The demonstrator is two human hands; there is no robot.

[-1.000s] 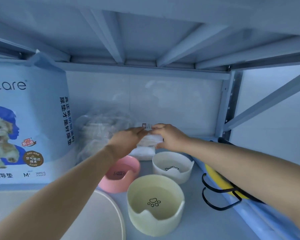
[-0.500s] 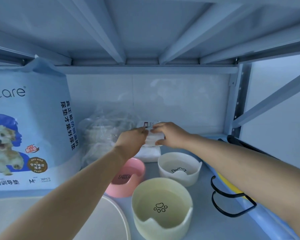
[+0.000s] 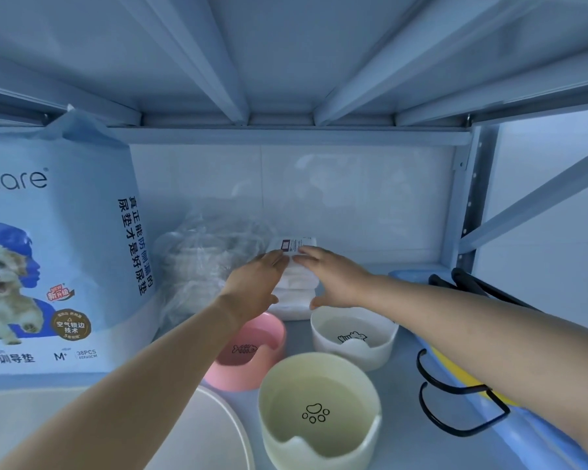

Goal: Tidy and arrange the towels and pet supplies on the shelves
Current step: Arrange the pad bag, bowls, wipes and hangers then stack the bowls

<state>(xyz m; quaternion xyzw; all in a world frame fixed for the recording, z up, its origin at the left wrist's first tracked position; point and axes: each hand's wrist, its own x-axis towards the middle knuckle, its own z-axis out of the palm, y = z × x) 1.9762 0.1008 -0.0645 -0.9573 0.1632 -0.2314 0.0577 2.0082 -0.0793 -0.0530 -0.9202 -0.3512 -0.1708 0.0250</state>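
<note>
A stack of white wrapped packs [image 3: 294,286] with a barcode label on top stands at the back of the shelf [image 3: 401,446]. My left hand [image 3: 255,283] lies against its left side, fingertips reaching the top pack. On the stack's right front rests my right hand [image 3: 333,278], fingers stretched over the top edge and thumb low by the base. Both hands' fingers look straight. A crinkled clear bag of pale items [image 3: 201,262] sits just left of the stack, touching a large blue pet-pad bag [image 3: 58,249].
Three pet bowls stand in front of the stack: pink [image 3: 252,364], white [image 3: 353,344] and cream [image 3: 319,415]. A large white round dish [image 3: 218,432] is at the lower left. A black wire holder [image 3: 452,429] with a yellow item lies under my right forearm.
Both hands have gone from holding the top pack near its label to lying spread against the stack's sides. The view has moved closer and tilted slightly up.
</note>
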